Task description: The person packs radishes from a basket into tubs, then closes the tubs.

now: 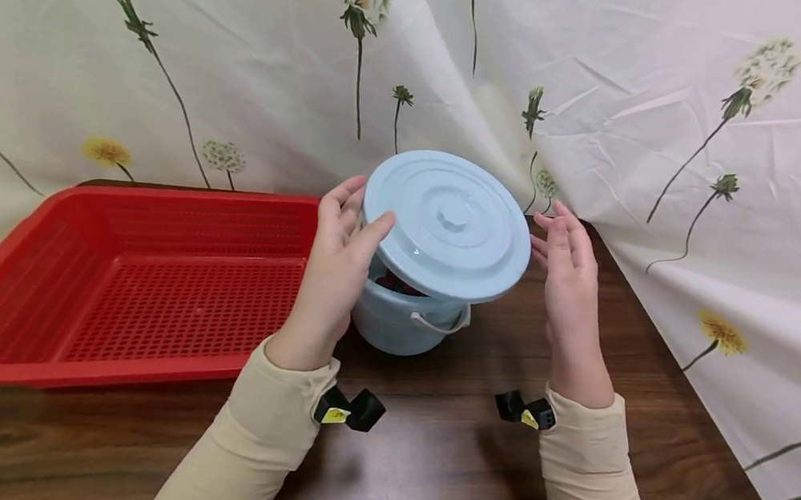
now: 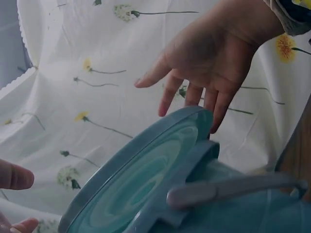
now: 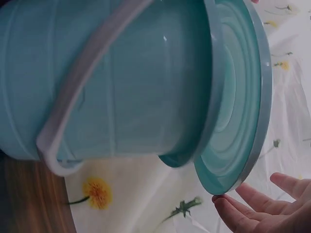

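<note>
A round light-blue lid (image 1: 454, 215) lies tilted over the mouth of a light-blue bucket (image 1: 396, 326), leaving a gap at the front left. Through it shows a bit of dark reddish stuff (image 1: 397, 283), mostly hidden. At the lid's left edge is my left hand (image 1: 341, 264), its thumb overlapping the rim in the head view and its fingers loosely extended. My right hand (image 1: 571, 286) stands off the lid's right side with fingers straight; in the right wrist view its fingertips (image 3: 221, 200) are right at the lid's edge. The bucket's pale handle (image 3: 80, 82) hangs down.
A large red perforated basket (image 1: 172, 369) stands to the left of the bucket on the dark wooden table (image 1: 423, 461). Behind the table hangs a white cloth (image 1: 246, 50) printed with dandelions. A small black camera (image 1: 349, 408) is strapped at each wrist.
</note>
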A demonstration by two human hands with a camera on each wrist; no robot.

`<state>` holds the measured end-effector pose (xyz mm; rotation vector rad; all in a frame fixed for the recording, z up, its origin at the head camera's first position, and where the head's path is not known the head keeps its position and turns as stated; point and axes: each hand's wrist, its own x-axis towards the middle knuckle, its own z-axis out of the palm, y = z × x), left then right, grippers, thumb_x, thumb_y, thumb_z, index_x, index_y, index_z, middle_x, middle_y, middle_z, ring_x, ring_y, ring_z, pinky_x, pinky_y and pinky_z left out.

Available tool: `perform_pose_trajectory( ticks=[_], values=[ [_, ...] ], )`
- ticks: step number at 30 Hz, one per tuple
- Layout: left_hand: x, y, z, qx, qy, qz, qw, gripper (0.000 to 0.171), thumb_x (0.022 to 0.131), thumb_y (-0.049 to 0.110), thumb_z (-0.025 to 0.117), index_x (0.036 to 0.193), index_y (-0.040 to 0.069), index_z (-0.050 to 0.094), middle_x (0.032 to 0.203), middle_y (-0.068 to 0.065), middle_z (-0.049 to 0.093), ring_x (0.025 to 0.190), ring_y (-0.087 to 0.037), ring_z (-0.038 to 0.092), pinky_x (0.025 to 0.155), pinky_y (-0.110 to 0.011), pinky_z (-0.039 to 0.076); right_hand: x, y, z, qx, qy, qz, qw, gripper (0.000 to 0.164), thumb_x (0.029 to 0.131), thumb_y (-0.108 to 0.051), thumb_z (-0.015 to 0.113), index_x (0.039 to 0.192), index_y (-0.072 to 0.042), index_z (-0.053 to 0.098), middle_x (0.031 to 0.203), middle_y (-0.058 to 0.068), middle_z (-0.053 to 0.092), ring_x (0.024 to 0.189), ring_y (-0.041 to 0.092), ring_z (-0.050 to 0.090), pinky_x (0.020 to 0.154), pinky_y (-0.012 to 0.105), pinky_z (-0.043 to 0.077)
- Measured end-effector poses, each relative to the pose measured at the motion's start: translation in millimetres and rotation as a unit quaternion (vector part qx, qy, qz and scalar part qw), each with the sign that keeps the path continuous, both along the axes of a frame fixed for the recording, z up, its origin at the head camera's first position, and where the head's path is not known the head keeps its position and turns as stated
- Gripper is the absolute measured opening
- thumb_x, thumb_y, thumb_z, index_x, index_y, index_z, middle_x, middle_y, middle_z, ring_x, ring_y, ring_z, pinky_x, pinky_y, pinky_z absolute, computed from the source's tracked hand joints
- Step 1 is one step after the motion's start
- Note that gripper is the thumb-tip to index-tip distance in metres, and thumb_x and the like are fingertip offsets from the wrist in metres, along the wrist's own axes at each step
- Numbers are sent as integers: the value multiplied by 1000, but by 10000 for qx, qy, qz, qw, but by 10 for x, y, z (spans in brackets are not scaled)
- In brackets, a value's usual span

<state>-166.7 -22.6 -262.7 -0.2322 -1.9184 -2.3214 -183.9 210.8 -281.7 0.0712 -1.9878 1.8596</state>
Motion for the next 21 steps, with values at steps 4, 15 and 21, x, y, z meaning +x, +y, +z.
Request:
perform_pose_trajectory(
  ticks=[4, 15, 21],
  values=[
    [-37, -137, -25, -175, -386, 40, 9991, 60, 101, 22, 54, 152, 18, 22, 163, 0, 22, 150, -10, 22, 121, -34, 25, -5, -56, -32, 114, -21, 280, 9995, 46, 107, -28, 37, 149, -8, 41, 141, 19, 50, 116, 23, 60, 112, 43, 40],
    [-59, -350, -100, -494, -1018, 147, 9935, 63, 100, 27, 54, 154, 21, 21, 164, 0, 19, 151, -15, 20, 122, -39, 23, 10, -157, -61, 333, -242, 617, 9972, 47, 108, -29, 36, 151, -9, 38, 144, 17, 49, 126, 35, 54, 112, 43, 41],
    [-38, -408, -131, -627, -1161, 41, 9912, 65, 100, 27, 54, 155, 21, 19, 164, -2, 18, 151, -15, 19, 123, -39, 21, -2, -171, -81, 462, -227, 596, 9969, 46, 108, -29, 37, 149, -8, 41, 143, 17, 50, 126, 36, 55, 111, 43, 42]
  ],
)
